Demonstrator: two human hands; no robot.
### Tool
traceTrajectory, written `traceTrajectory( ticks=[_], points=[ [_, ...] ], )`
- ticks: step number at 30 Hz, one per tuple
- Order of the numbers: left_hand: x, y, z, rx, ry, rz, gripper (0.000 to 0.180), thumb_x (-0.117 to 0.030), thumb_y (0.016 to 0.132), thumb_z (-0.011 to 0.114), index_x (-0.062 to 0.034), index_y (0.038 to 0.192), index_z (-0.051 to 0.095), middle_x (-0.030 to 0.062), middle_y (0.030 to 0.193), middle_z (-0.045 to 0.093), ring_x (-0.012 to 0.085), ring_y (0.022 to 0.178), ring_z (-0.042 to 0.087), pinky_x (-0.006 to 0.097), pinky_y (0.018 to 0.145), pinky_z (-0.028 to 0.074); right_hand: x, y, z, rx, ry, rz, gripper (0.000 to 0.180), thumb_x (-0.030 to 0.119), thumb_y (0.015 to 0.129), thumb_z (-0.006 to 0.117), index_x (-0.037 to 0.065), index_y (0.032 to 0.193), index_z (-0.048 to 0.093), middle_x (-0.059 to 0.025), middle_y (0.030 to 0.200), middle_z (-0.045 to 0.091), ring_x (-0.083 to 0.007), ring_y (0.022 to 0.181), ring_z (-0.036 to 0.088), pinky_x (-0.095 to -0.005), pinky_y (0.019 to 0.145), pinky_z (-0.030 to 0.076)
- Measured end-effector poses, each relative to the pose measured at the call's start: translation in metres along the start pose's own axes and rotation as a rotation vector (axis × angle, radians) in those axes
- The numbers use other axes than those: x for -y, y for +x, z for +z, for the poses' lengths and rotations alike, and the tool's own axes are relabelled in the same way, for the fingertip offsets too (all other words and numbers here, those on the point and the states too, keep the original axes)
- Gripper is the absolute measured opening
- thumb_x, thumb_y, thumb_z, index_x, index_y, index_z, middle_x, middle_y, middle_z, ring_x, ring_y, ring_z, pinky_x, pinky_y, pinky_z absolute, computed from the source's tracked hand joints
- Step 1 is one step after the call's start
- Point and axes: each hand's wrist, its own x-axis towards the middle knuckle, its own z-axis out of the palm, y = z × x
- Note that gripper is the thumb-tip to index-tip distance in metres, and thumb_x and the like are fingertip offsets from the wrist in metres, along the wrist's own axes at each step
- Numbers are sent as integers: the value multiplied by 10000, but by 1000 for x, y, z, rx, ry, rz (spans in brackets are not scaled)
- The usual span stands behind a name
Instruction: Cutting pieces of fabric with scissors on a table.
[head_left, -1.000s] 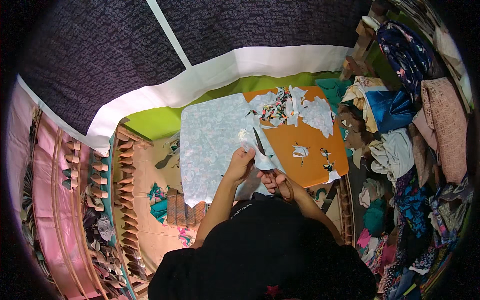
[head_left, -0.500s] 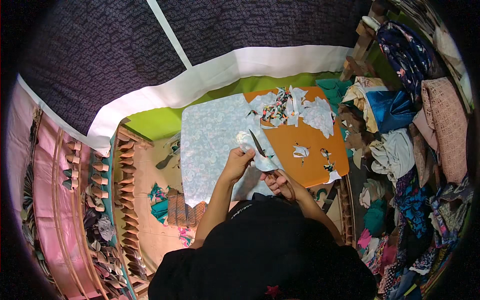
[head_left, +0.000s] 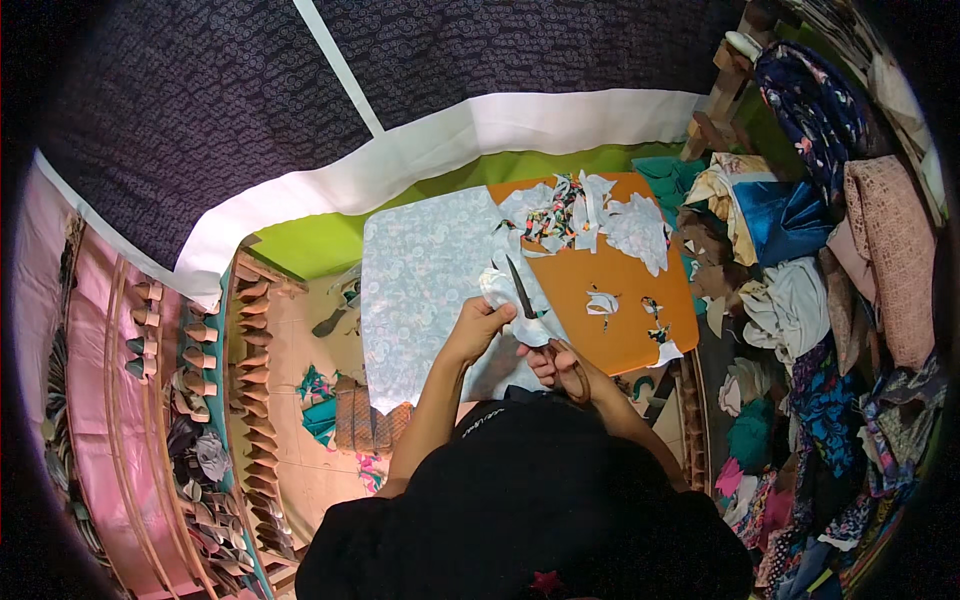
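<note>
My right hand (head_left: 555, 367) is closed round the brown handles of a pair of scissors (head_left: 520, 287), whose dark blades point away from me. Between thumb and fingers, my left hand (head_left: 483, 325) pinches a small white fabric piece (head_left: 494, 285) at the left of the blades. The piece lies against the blades; whether they are cutting it I cannot tell. Both hands are over the near part of a pale patterned cloth (head_left: 420, 280), which covers the left side of an orange-brown table (head_left: 640, 320).
Cut scraps (head_left: 565, 215) lie in a heap at the table's far right. Folded and heaped fabrics (head_left: 790, 310) crowd the right side. Racks of shoe-shaped pieces (head_left: 255, 400) stand at the left. A dark patterned sheet with a white border (head_left: 450, 120) hangs across the far side.
The scissor blades have tilted slightly and shifted a little against the white fabric piece. The left hand has moved slightly to the right, still pinching it.
</note>
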Motion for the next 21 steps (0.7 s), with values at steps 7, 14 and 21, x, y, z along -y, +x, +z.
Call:
traceTrajectory(
  ticks=[7, 14, 21],
  points=[
    [2, 2, -9, 31, 42, -68, 183, -119, 780, 547, 22, 895, 558, 44, 854, 572, 101, 761, 512, 244, 696, 409, -2, 3, -6, 27, -53, 47, 314, 294, 741, 518, 38, 910, 450, 80, 584, 319, -11, 445, 293, -159, 389, 233],
    [11, 4, -12, 65, 11, -30, 163, -110, 772, 555, 13, 879, 556, 31, 832, 568, 99, 764, 512, 242, 695, 411, 1, 1, 5, 66, -84, -18, 872, 697, 448, 577, 40, 993, 401, 63, 683, 299, -19, 551, 276, -156, 509, 267],
    [25, 11, 4, -53, -375, 96, 258, -58, 742, 580, -16, 980, 488, 48, 869, 561, 118, 748, 531, 243, 670, 428, -1, 6, 1, 58, -170, -95, 926, 725, 412, 562, 37, 1008, 392, 50, 692, 304, -33, 548, 288, -179, 506, 294]
  ],
)
